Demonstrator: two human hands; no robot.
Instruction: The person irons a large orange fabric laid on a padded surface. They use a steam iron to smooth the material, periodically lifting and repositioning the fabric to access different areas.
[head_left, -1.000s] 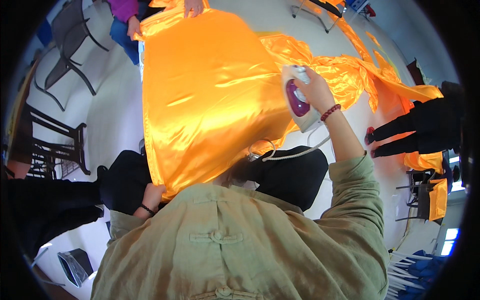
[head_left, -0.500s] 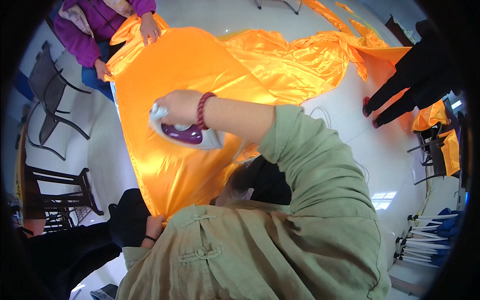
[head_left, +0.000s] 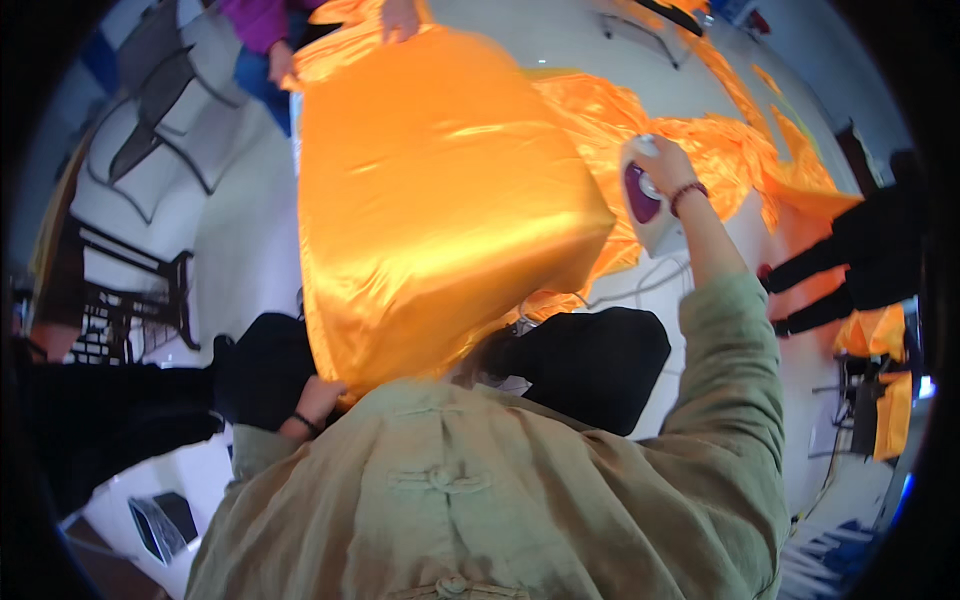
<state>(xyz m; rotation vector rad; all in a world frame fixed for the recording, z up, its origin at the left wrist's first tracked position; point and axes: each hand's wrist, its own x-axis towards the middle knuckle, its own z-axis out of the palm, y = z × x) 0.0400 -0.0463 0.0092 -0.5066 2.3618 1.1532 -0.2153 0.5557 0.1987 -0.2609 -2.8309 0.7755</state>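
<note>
Ironing of the orange satin cloth (head_left: 440,150), spread in front of the body, appears to be in hand: the purple-and-white electric iron (head_left: 640,195) is gripped by the right hand (head_left: 668,165), fingers wrapped round its handle, beyond the cloth's right side. The near-left corner is touched by the left hand (head_left: 320,398), whose fingers are too hidden for a pinch to be told. A further pass would call for the soleplate to be set flat on the satin, with that corner kept steady.

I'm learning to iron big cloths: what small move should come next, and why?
Probably swing the iron left over the spread orange cloth: the right hand holds it beyond the spread part's right corner, while the left hand seems to hold the near-left corner.
</note>
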